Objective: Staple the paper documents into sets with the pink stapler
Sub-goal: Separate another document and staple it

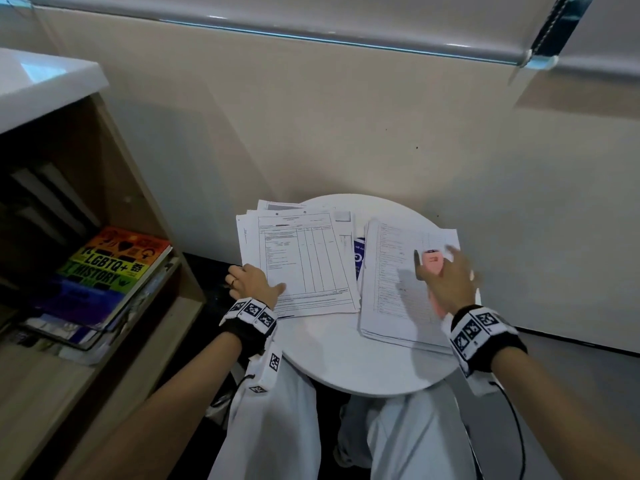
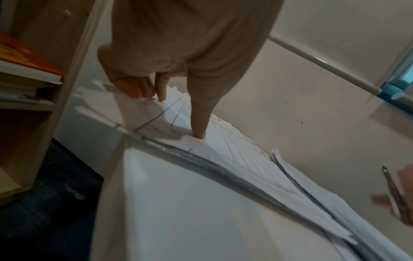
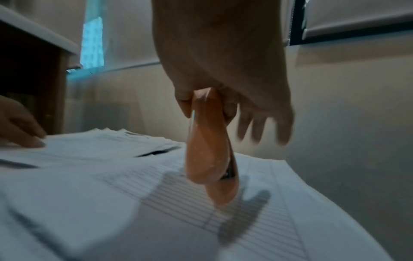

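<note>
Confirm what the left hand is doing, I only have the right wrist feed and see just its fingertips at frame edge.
Observer: The left hand grips the near left corner of the left paper stack, thumb on top, fingers curled under the edge.
Operator: Is the stack fully on the table?
Observer: No. That corner overhangs the rim of the round white table.
Operator: Where does my stapler sit relative to that stack?
Observer: The right hand holds the pink stapler above the separate right paper stack, not the left one.
</note>
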Action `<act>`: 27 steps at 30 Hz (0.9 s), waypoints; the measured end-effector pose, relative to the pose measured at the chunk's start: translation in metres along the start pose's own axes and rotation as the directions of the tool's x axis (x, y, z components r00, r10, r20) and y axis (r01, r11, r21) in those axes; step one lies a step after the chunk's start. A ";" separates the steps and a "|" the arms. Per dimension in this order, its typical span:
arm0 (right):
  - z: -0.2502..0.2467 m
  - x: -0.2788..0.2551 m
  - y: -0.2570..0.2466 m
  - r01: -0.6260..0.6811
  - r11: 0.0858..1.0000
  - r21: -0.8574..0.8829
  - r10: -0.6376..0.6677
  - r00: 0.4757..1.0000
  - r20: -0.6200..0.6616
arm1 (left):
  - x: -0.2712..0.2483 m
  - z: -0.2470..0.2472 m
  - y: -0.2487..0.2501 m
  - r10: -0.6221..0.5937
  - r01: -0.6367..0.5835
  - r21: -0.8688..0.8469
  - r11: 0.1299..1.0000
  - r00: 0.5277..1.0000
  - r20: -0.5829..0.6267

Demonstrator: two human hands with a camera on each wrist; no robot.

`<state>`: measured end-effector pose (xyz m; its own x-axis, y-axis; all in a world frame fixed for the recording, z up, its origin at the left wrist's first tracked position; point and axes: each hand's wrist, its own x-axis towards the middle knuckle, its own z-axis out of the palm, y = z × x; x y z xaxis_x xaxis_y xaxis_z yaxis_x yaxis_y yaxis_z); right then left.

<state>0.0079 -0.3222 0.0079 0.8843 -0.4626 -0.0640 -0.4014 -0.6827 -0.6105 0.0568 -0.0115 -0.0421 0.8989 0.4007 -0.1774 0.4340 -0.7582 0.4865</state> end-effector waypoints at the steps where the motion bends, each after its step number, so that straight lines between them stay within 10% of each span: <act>1: -0.002 -0.010 -0.006 0.008 0.998 0.064 -0.013 0.996 0.088 | 0.000 -0.001 0.001 -0.008 0.008 -0.010 1.000 1.000 0.007; 6: 0.014 -0.034 -0.003 0.001 0.999 -0.049 0.022 0.886 0.464 | 0.003 -0.006 0.003 -0.048 0.051 -0.046 0.998 0.996 0.075; 19: 0.031 -0.042 0.007 0.085 0.986 -0.140 -0.025 0.921 0.388 | 0.013 -0.012 -0.003 -0.034 0.053 -0.192 0.980 0.995 0.097; 27: 0.026 -0.038 0.013 -0.016 0.999 -0.030 0.027 0.907 0.421 | 0.007 0.001 -0.025 0.191 -0.281 -0.481 0.831 0.955 -0.229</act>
<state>-0.0245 -0.2993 -0.0184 0.8913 -0.1999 -0.4070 -0.4225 -0.6919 -0.5855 0.0525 0.0100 -0.0565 0.9269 0.3559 0.1194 0.0788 -0.4954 0.8651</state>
